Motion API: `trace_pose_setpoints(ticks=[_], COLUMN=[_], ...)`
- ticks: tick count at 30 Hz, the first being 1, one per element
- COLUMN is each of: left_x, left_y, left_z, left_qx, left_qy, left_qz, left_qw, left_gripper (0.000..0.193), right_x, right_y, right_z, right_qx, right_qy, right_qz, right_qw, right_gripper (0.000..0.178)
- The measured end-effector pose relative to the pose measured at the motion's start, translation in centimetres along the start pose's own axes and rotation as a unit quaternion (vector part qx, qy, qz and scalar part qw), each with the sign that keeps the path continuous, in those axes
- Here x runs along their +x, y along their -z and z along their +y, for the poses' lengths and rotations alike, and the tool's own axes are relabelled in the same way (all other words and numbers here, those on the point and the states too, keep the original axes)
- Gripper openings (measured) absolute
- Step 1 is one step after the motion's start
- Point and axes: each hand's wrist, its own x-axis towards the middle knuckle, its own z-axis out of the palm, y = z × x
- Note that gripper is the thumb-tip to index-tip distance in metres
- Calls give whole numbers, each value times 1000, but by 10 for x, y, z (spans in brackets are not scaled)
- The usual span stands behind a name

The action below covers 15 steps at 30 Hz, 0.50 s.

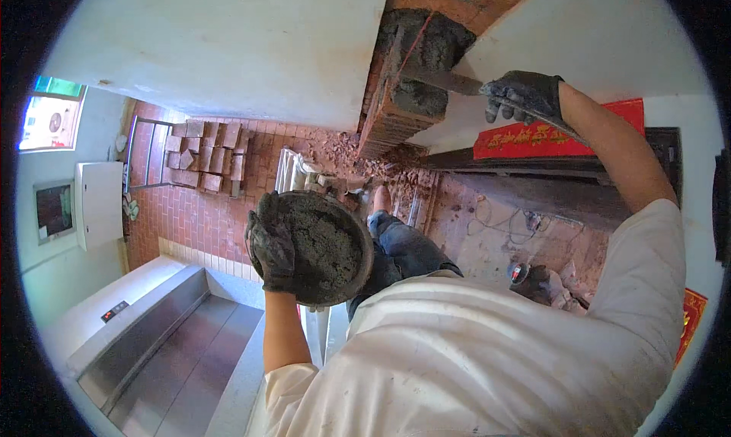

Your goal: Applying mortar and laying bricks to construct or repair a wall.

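My left hand [272, 243], in a dark glove, grips the left rim of a round shallow pan [368, 247]. Grey wet mortar [321, 243] fills the pan. Up at the right, my gloved right hand [521, 96] is closed around a trowel [449, 79], its handle mostly hidden by the fingers. The blade reaches left over a brick wall end [388, 125], next to mortar [438, 37] heaped on top of the bricks. A thin red string [422, 37] runs across this mortar.
Several stacked bricks [205, 157] lie on the tiled floor at left, beside a metal frame [141, 151]. Broken rubble [335, 144] is strewn below the wall. At right are a dark ledge [533, 180], a red banner [560, 129] and loose cables [487, 220]. Grey metal doors [190, 361] stand lower left.
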Motion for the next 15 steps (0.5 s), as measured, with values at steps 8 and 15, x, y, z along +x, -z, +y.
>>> trace_pose_setpoints(ticks=[8, 15], left_x=[10, 14], left_y=[7, 20], left_z=[-13, -10], left_qx=[-245, -634], left_qy=[79, 234], left_qz=[12, 61], left_qw=[966, 734], left_gripper=[47, 47], right_x=[-20, -26], right_y=[-20, -38], right_z=[23, 55], right_qx=[41, 149], right_qy=[-53, -113], right_qz=[-16, -58], right_qw=[998, 981], right_gripper=[51, 47])
